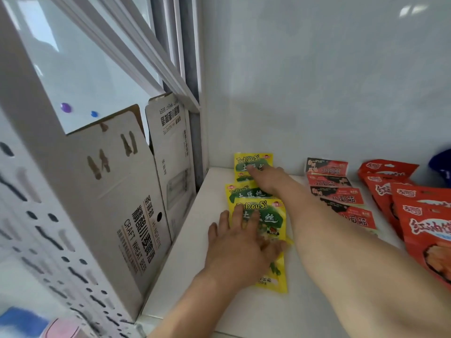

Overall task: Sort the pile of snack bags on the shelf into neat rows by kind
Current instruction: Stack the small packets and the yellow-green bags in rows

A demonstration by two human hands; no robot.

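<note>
Left hand (240, 242), right hand (267, 178), flat on yellow bags (264, 213)

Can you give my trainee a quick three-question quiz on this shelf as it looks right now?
1. True or false: the left hand lies flat on the nearest yellow bag.
2. Which row lies between the yellow bags and the big red bags? A) blue bags B) red-and-black bags C) boxes
3. Fill in: the right hand reaches the ___ bag of the yellow row.

Key: 1 true; 2 B; 3 farthest.
</note>
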